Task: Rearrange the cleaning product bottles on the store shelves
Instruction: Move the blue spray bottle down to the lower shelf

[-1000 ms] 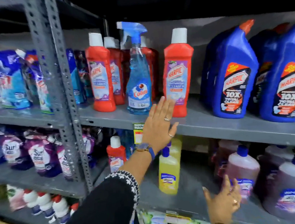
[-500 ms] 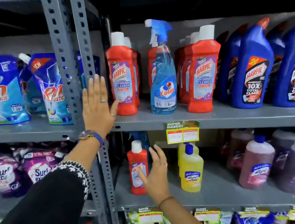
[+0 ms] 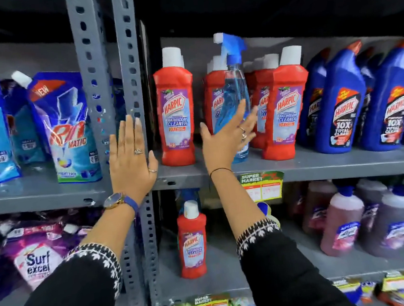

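On the upper grey shelf stand red Harpic bathroom cleaner bottles with white caps, and a clear blue spray bottle among them. My right hand is raised in front of the spray bottle's lower half, fingers spread, palm toward it; whether it touches is unclear. My left hand lies flat and open against the grey slotted upright, just left of the leftmost red bottle. A lone red Harpic bottle stands on the lower shelf.
Blue Harpic toilet cleaner bottles fill the upper shelf's right side. Blue Rin pouches sit left of the uprights, purple Surf Excel pouches below them. Brownish bottles with blue caps stand lower right. A price tag hangs on the shelf edge.
My right hand has risen from the lower shelf, beside the lone red bottle, up to the spray bottle on the upper shelf. My left hand stays flat on the upright.
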Action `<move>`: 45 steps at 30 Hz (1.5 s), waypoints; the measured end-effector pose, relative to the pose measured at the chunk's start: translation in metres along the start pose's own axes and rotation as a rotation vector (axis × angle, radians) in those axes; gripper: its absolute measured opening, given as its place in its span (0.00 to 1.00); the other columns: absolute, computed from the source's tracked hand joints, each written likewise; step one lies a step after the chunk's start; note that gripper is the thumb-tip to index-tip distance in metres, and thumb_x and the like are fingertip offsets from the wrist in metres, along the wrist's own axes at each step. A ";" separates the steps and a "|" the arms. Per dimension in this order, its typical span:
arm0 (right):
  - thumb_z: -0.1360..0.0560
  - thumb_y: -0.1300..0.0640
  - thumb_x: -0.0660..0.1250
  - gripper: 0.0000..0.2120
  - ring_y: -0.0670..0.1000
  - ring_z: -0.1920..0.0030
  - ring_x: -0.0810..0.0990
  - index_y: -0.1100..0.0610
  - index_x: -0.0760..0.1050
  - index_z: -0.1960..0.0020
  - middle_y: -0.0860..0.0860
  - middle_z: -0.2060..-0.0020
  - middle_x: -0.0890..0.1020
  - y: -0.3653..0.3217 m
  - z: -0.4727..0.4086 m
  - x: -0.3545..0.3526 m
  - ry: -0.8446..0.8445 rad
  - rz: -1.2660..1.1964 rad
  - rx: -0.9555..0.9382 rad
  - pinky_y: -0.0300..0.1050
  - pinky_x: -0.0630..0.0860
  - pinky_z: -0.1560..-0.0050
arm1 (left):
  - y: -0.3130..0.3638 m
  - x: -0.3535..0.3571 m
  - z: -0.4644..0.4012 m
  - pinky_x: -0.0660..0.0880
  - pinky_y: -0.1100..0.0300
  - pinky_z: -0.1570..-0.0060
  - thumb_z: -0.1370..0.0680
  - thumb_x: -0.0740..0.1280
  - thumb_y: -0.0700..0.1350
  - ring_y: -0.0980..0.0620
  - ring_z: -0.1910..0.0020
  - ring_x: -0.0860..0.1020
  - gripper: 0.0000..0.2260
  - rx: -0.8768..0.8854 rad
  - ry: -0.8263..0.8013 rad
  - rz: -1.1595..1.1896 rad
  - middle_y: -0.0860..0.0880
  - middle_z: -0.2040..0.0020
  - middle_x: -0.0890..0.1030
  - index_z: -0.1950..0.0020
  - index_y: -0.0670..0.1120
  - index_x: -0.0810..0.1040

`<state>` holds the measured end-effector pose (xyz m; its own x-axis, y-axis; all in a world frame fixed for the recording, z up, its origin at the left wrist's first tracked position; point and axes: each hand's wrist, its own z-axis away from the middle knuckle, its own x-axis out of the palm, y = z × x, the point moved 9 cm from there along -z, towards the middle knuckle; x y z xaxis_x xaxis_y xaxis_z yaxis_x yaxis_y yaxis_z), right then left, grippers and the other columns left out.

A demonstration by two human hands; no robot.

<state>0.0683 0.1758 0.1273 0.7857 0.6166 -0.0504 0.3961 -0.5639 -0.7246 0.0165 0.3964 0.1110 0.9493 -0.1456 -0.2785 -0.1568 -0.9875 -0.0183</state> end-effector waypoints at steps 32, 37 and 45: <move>0.34 0.47 0.69 0.40 0.46 0.32 0.70 0.48 0.55 0.27 0.46 0.33 0.71 -0.027 0.084 -0.010 -0.476 -0.760 0.021 0.51 0.67 0.29 | -0.004 0.007 0.003 0.43 0.52 0.26 0.23 0.55 0.48 0.46 0.24 0.52 0.32 0.021 0.010 0.004 0.40 0.23 0.55 0.22 0.42 0.47; 0.34 0.52 0.70 0.39 0.44 0.32 0.70 0.48 0.56 0.27 0.45 0.33 0.71 -0.012 0.147 -0.012 -0.685 -0.708 -0.004 0.40 0.69 0.33 | -0.004 0.007 0.003 0.43 0.52 0.26 0.24 0.56 0.48 0.46 0.24 0.52 0.32 0.014 0.018 0.013 0.40 0.23 0.55 0.22 0.41 0.49; 0.40 0.51 0.78 0.43 0.37 0.38 0.73 0.35 0.58 0.34 0.42 0.39 0.73 0.095 0.220 -0.011 -0.795 -0.476 0.132 0.38 0.73 0.37 | -0.003 0.005 0.003 0.41 0.53 0.26 0.24 0.57 0.46 0.45 0.24 0.52 0.33 0.022 0.018 0.002 0.40 0.23 0.54 0.22 0.42 0.46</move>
<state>-0.0069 0.2366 -0.0920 -0.0205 0.9887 -0.1486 0.4967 -0.1189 -0.8597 0.0211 0.3986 0.1071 0.9537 -0.1492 -0.2612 -0.1648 -0.9856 -0.0385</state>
